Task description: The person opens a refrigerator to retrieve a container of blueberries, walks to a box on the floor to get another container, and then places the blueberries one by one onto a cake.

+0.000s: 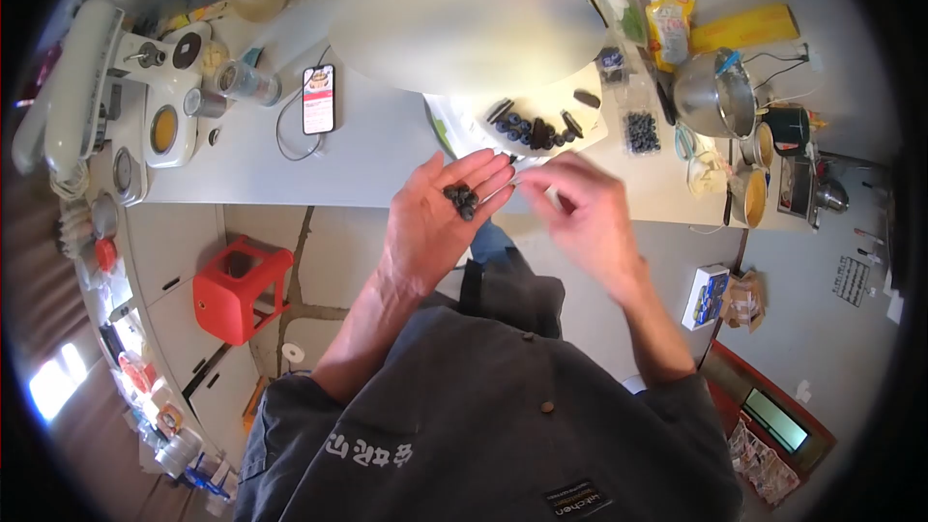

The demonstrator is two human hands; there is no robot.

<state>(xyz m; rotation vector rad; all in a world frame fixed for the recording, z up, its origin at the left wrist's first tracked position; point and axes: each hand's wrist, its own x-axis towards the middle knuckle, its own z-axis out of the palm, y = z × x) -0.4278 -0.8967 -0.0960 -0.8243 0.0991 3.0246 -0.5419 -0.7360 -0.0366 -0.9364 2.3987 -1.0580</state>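
My left hand (421, 230) is palm up with its fingers stretched out, cradling a small heap of blueberries (462, 201). Beside its fingertips, my right hand (588, 222) has thumb and fingers drawn together; whatever they hold, if anything, is too small to make out. Just beyond both hands, a white-topped round cake (580, 114) bears an arc of blueberries (518, 126) and dark cookie pieces (572, 123). A clear pack of blueberries (641, 131) lies right of the cake.
A phone (318, 99) with a cable lies on the white table (377, 159). A stand mixer (164, 87) and jars occupy the left. Metal bowl (715, 92), pouch (669, 24) and pans crowd the right. A red stool (242, 290) stands below. A blurred oval covers the table's back.
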